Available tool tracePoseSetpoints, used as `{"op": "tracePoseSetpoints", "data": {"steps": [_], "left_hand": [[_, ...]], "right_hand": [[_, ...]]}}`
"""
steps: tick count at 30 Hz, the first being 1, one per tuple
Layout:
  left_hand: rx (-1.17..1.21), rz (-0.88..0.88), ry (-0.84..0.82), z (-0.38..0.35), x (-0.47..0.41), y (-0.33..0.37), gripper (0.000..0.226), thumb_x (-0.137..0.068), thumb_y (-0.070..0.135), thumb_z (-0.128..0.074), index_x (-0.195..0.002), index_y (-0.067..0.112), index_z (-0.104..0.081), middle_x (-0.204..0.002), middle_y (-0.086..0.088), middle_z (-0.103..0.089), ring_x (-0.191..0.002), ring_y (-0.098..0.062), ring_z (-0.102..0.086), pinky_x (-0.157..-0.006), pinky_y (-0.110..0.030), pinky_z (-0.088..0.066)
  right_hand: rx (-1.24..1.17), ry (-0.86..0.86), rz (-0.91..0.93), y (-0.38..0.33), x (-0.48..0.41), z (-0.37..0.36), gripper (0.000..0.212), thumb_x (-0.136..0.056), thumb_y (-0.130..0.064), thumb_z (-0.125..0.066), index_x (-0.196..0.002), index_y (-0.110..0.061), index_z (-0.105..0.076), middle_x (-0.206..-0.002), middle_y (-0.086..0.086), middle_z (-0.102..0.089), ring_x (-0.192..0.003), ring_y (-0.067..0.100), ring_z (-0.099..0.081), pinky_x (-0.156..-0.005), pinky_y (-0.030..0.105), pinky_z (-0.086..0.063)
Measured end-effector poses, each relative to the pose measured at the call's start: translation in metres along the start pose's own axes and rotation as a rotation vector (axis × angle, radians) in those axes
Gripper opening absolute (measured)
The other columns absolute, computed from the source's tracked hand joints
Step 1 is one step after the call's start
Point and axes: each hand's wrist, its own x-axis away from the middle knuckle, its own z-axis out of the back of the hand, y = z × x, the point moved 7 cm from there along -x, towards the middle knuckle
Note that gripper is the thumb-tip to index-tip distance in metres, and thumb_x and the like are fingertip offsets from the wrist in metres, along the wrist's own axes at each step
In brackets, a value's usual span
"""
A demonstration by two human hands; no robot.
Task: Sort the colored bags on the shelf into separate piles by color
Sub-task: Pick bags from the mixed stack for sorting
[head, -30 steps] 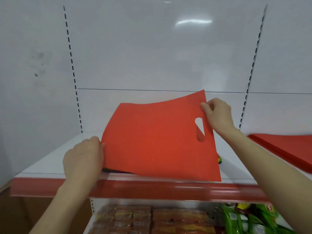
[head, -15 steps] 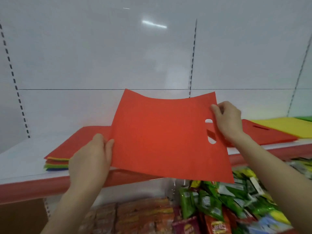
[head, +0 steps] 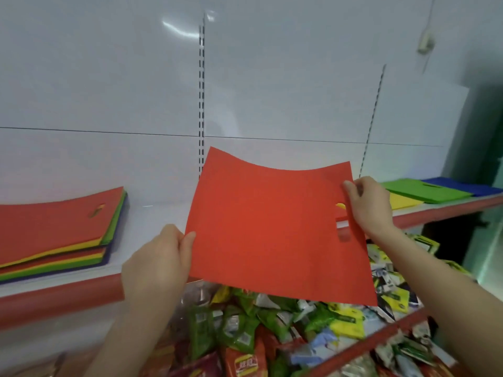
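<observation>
White shelf (head: 152, 213) backs both hands. Left hand (head: 160, 265) and right hand (head: 367, 205) pinch the red bag's (head: 272, 229) side edges. Light and floppy, it likely handles best gripped there.

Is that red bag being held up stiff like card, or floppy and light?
Probably somewhat floppy: the red bag sags along its top edge between the left hand and right hand. Likely light, since pinches at two edges carry it. Not limp, though: its lower edge looks fairly straight.
</observation>
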Motion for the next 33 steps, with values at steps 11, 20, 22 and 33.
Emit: {"op": "tracePoseSetpoints", "data": {"steps": [11, 20, 22, 33], "left_hand": [[0.008, -0.073, 0.008, -0.065, -0.028, 0.049, 0.035, -0.088, 0.035, -0.057, -0.063, 0.011, -0.049, -0.043, 0.005, -0.037, -0.042, -0.018, -0.033, -0.044, -0.022, -0.017], [-0.067, -0.131, 0.004, -0.094, -0.077, 0.055, 0.039, -0.072, 0.021, -0.077, -0.052, 0.010, -0.045, -0.040, 0.010, -0.019, -0.031, -0.027, -0.040, -0.046, -0.013, -0.011], [-0.109, -0.138, 0.001, -0.100, -0.081, 0.054, 0.039, -0.073, 0.020, -0.076, -0.051, 0.011, -0.045, -0.035, 0.004, -0.031, -0.030, -0.027, -0.043, -0.045, -0.014, -0.015], [-0.317, -0.185, -0.157, -0.125, -0.085, 0.069, 0.046, -0.068, 0.027, -0.078, -0.055, 0.017, -0.035, -0.041, -0.006, -0.048, -0.033, -0.027, -0.048, -0.044, -0.017, -0.017]], "right_hand": [[0.072, 0.014, -0.072, 0.068, -0.046, -0.013, 0.035, -0.097, -0.033, -0.046, -0.108, -0.002, -0.057, -0.098, 0.017, -0.063, -0.096, 0.036, -0.056, -0.076, 0.038, -0.040], [0.111, 0.057, -0.004, 0.064, -0.110, -0.060, 0.032, -0.097, -0.034, -0.046, -0.105, -0.006, -0.058, -0.096, 0.018, -0.065, -0.093, 0.037, -0.057, -0.069, 0.035, -0.036], [0.134, 0.042, 0.015, 0.066, -0.120, -0.074, 0.032, -0.097, -0.035, -0.045, -0.106, -0.008, -0.058, -0.097, 0.019, -0.065, -0.095, 0.038, -0.057, -0.071, 0.037, -0.038], [0.240, -0.114, 0.114, 0.066, -0.171, -0.151, 0.034, -0.099, -0.034, -0.040, -0.111, -0.006, -0.057, -0.105, 0.022, -0.063, -0.101, 0.041, -0.055, -0.076, 0.039, -0.038]]}}
